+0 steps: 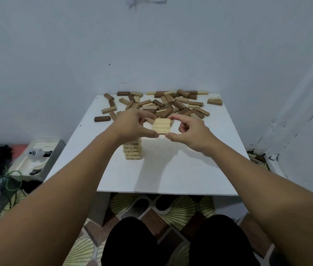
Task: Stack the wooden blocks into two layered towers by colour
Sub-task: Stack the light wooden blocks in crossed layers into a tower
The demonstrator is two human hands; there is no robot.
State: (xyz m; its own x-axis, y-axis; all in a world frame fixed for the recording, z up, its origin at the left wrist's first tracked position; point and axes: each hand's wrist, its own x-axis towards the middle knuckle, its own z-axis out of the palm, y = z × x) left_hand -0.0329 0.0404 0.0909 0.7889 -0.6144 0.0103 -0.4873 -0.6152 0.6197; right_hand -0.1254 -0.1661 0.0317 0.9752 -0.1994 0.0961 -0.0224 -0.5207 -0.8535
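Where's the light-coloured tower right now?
In the head view the light tower stands near the middle of the white table, in front of the loose block pile, its top layer held between the left hand and right hand.

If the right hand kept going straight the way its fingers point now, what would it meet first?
The right hand points left, fingertips on the set of light blocks held between both hands. Beyond that lies the left hand. Depth is unclear, so this is a judgement.
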